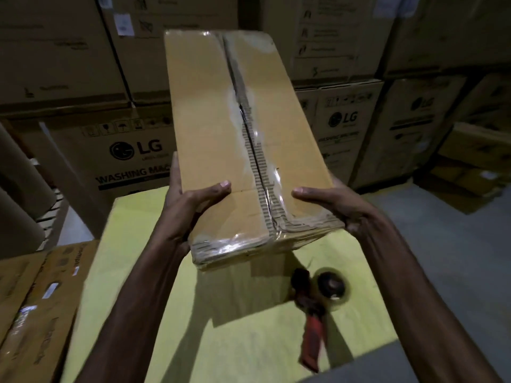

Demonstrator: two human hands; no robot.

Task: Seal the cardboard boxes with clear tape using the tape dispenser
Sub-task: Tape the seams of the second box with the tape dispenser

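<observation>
While aloft, cardboard box [215,128] lengthwise away, near end in left hand [190,205] and right hand [334,207] fingers.

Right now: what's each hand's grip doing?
Left hand: holding the cardboard box by its left side, thumb on top.
Right hand: holding the same box by its right side.

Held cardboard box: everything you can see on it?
The cardboard box is long, brown, corrugated, flaps closed. Glossy, wrinkled clear tape runs along its centre seam and over the near edge; beside the seam the outer paper is torn, baring the fluting. It is held above the yellow surface, far end raised away. The left hand grips its near left side, the right hand its near right side, thumbs on top.
</observation>
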